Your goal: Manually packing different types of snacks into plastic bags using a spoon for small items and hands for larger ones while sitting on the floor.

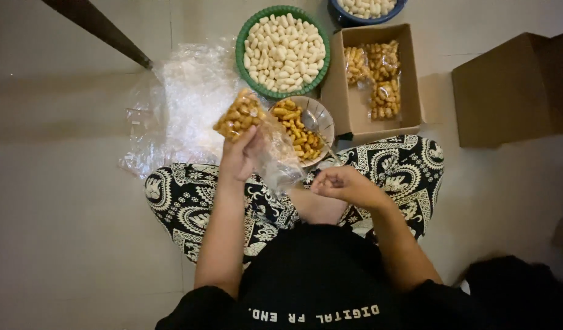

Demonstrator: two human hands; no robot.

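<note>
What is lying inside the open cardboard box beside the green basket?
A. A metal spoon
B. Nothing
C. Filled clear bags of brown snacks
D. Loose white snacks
C: the box holds several filled clear bags of brown snacks, while the white snacks sit in the green basket.

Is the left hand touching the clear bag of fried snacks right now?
Touching. The head view shows the left hand gripping the clear bag of fried snacks just below its filled part, fingers wrapped against the plastic, held up above the lap.
</note>
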